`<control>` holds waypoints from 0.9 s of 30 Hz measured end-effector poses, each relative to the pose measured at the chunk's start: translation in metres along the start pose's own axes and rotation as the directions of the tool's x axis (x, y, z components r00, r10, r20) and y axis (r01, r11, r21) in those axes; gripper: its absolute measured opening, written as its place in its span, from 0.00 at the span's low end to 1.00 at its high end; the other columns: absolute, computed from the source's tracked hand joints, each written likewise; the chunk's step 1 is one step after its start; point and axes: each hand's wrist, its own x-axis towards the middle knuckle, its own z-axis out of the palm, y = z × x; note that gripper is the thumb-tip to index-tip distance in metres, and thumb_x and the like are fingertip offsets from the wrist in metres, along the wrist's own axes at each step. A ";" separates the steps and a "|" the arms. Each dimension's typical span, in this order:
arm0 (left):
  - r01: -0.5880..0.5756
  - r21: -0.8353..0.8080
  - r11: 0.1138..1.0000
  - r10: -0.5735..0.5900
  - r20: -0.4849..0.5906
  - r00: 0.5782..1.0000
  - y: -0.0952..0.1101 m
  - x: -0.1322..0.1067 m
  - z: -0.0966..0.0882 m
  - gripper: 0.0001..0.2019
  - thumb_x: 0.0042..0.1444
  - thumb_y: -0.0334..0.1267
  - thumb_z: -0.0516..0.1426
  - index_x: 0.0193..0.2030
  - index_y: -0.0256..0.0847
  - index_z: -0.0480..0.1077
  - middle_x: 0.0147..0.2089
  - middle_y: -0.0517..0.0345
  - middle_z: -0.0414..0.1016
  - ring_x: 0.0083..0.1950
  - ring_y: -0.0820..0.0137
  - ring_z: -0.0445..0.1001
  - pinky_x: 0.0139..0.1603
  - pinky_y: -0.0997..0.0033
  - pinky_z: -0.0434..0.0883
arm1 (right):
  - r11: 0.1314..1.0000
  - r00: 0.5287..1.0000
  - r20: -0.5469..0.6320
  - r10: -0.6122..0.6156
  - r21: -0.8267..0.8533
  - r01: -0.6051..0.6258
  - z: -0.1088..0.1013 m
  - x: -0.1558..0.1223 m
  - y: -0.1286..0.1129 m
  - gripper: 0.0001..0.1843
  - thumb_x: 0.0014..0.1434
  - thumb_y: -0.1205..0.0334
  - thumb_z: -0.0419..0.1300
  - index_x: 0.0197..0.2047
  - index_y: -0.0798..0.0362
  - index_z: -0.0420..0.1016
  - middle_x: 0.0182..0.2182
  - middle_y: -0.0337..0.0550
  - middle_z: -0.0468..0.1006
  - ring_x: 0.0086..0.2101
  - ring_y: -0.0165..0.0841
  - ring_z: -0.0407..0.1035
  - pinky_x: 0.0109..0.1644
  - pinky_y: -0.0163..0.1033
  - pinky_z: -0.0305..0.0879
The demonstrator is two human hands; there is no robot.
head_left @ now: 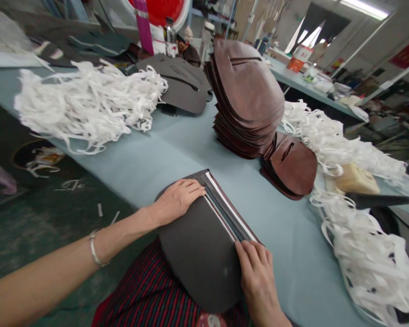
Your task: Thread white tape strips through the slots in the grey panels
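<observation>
A rounded panel, its dark grey back facing up, lies partly on the table edge and partly over my lap. Near its far side runs a long slot with a dark zipper tape between white strips. My left hand lies fairly flat on the panel, fingertips at the slot's far end; its thumb is hidden. At the near end, my right hand has its fingers bent and close together over the zipper and the panel's edge.
Brown leather panels with slits stand in a tall stack and a smaller stack beyond the work. White strips are heaped at left and right on the blue-grey table. Grey panels lie behind; a yellowish block sits right.
</observation>
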 end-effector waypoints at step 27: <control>-0.014 0.124 0.992 0.010 0.034 0.999 0.003 0.003 0.000 0.12 0.63 0.31 0.50 0.52 0.40 0.67 0.51 0.53 0.72 0.57 0.60 0.64 0.54 0.56 0.63 | 0.952 0.970 0.027 0.240 -0.200 -0.230 0.030 0.074 -0.044 0.16 0.59 0.76 0.49 0.47 0.64 0.72 0.37 0.55 0.71 0.37 0.44 0.62 0.38 0.47 0.65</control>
